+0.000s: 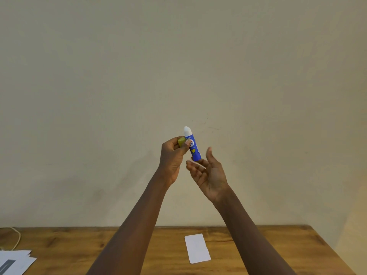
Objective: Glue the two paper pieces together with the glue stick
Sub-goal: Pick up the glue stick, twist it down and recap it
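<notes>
A blue glue stick [193,148] is held upright in front of the wall, with its white glue [187,131] wound out at the top. My left hand [172,157] grips the tube with its thumb on the label and keeps the yellow cap [181,141] tucked in its fingers. My right hand [208,173] is below and to the right, palm up. Its fingers are spread, its fingertips touch the tube's base, and its thumb stands apart. One white paper piece [197,248] lies flat on the wooden table [258,241] between my forearms.
A stack of white sheets [15,261] with a dark print lies at the table's near left corner. A pale cable [17,235] curves along the table's far left edge. The table's right edge slants off at the right. A plain wall fills the view above.
</notes>
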Available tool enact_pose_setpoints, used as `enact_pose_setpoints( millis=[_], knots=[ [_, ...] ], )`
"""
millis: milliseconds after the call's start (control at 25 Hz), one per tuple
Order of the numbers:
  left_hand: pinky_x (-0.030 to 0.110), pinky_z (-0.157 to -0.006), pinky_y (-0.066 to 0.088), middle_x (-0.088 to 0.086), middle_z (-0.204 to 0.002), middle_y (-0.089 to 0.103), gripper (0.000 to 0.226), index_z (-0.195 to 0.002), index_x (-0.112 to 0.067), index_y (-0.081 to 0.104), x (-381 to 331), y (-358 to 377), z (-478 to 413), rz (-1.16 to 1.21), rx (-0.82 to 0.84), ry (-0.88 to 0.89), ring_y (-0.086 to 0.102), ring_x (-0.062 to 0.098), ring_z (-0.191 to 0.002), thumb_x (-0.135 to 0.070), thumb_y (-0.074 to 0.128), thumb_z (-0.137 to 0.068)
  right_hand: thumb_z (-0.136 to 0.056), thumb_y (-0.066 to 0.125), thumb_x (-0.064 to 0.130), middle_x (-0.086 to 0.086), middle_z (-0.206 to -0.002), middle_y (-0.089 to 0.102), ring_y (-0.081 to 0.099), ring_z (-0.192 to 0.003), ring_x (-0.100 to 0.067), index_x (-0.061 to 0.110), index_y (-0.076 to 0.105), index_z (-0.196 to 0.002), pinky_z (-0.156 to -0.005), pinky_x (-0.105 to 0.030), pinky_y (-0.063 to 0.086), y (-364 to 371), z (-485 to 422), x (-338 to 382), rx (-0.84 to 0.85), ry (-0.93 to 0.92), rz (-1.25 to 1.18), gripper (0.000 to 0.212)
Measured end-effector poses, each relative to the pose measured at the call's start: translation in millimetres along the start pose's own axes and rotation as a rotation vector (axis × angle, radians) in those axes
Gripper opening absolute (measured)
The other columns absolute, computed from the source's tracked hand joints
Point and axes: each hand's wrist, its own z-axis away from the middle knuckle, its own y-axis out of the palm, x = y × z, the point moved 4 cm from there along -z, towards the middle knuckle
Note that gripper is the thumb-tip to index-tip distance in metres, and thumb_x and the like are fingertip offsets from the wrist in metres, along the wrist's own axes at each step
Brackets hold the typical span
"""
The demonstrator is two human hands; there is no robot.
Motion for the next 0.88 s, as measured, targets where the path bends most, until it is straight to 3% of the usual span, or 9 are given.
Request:
enact_pose_setpoints(
  millis=[120,280,320,400,480,560,680,800,880],
  knots=[
    [0.021,-0.078,0.048,0.005,-0.084,0.062,0.006,-0.083,-0.011,0.06,-1,2,0,0.013,0.029,0.012,0.056,0.023,-0.089,-0.008,0.055,-0.085,-0.086,0.051,0.034,-0.005,-0.052,0.067,0.061,-0.044,-0.008,0.001,0.061,-0.085,-0.043,-0.013,0.051,0,1,-1,-0.027,0.033,-0.029,0.034],
    [0.017,-0.072,0.049,0.012,-0.091,0.062,0.011,-0.094,-0.002,0.06,-1,9,1,-0.061,0.033,0.029,0.057,0.021,-0.085,-0.006,0.055,-0.085,-0.083,0.054,0.003,-0.011,-0.073,0.071,0.07,-0.064,-0.012,0.004,0.061,-0.083,-0.057,-0.018,0.057,-2,-1,-7,-0.007,-0.148,-0.255,0.007],
    [0.016,-0.07,0.049,0.011,-0.088,0.062,0.013,-0.095,0.0,0.06,-1,9,2,-0.074,0.027,0.033,0.057,0.021,-0.082,-0.005,0.054,-0.085,-0.081,0.054,-0.003,-0.013,-0.08,0.069,0.07,-0.067,-0.014,0.006,0.059,-0.081,-0.061,-0.02,0.058,-3,0,-9,-0.007,-0.185,-0.25,0.01],
    [0.01,-0.064,0.048,0.011,-0.086,0.061,0.009,-0.091,-0.003,0.06,0,8,3,-0.09,0.024,0.04,0.056,0.02,-0.08,-0.005,0.054,-0.085,-0.083,0.055,0.005,-0.014,-0.085,0.067,0.071,-0.069,-0.015,0.007,0.057,-0.083,-0.063,-0.021,0.059,-1,2,-10,0.013,-0.172,-0.219,0.003],
    [0.009,-0.064,0.048,0.012,-0.091,0.061,0.005,-0.088,-0.009,0.059,-1,4,4,-0.069,0.029,0.035,0.055,0.02,-0.083,-0.008,0.055,-0.085,-0.085,0.052,0.034,-0.011,-0.071,0.071,0.069,-0.061,-0.014,0.005,0.061,-0.085,-0.055,-0.019,0.057,0,3,-12,0.008,-0.059,-0.134,0.03],
    [0.014,-0.071,0.048,0.011,-0.094,0.061,0.007,-0.091,-0.009,0.058,-1,1,3,-0.06,0.03,0.032,0.055,0.021,-0.087,-0.008,0.054,-0.085,-0.085,0.047,0.045,-0.006,-0.055,0.068,0.063,-0.046,-0.01,0.003,0.062,-0.081,-0.047,-0.015,0.054,0,6,-12,-0.024,0.052,-0.072,0.045],
    [0.015,-0.073,0.049,0.012,-0.098,0.061,0.011,-0.096,-0.007,0.058,-1,2,2,-0.052,0.044,0.036,0.056,0.023,-0.09,-0.008,0.054,-0.086,-0.084,0.053,0.029,-0.005,-0.054,0.066,0.061,-0.044,-0.007,0.003,0.061,-0.086,-0.045,-0.013,0.053,2,5,-13,0.004,0.027,-0.206,0.027],
    [0.014,-0.07,0.049,0.01,-0.089,0.063,0.009,-0.093,-0.008,0.058,-1,2,4,-0.047,0.034,0.031,0.057,0.022,-0.088,-0.008,0.054,-0.086,-0.083,0.054,0.007,-0.01,-0.074,0.069,0.069,-0.063,-0.012,0.005,0.06,-0.093,-0.058,-0.023,0.059,0,2,-20,0.031,-0.051,-0.276,0.012],
    [0.02,-0.073,0.047,0.004,-0.08,0.063,0.006,-0.088,-0.01,0.059,-2,1,4,-0.039,0.032,0.023,0.057,0.02,-0.082,-0.008,0.055,-0.085,-0.084,0.053,0.009,-0.01,-0.076,0.072,0.071,-0.071,-0.016,0.006,0.061,-0.093,-0.063,-0.029,0.06,1,6,-24,0.073,-0.027,-0.253,0.013]
  ],
)
